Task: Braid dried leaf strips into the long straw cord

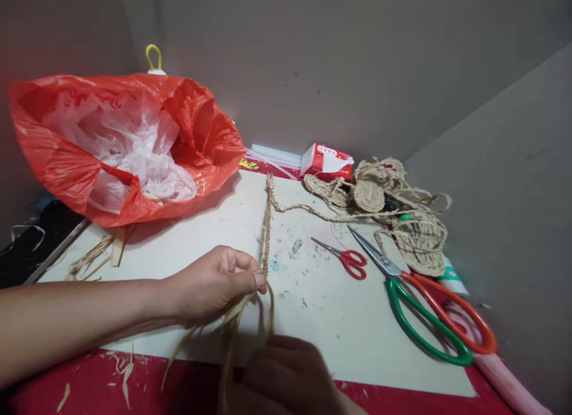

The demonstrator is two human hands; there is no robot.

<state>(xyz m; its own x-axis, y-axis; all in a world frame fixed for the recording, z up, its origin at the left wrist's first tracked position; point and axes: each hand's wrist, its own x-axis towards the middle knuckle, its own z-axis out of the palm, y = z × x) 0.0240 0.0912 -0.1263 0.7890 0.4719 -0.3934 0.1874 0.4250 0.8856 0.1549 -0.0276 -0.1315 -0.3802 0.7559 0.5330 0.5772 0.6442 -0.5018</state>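
My left hand (223, 278) is closed, pinching the lower end of a braided straw cord (267, 236) between thumb and fingers. Loose flat straw strands (232, 320) fan out below that pinch. One strand (271, 308) curves from it down to my right hand (286, 373), which is curled around it near the front edge, dark and partly blurred. From its top by the tissue pack, the cord bends and runs right toward a heap of coiled braid (375, 183).
Left stands an open red plastic bag (214, 135) with a white bag (134, 147) inside. Small red-handled scissors (348, 260) and large scissors with green and orange handles (415, 308) lie right. A red tissue pack (324, 162) sits behind. Straw scraps (127, 379) litter the front.
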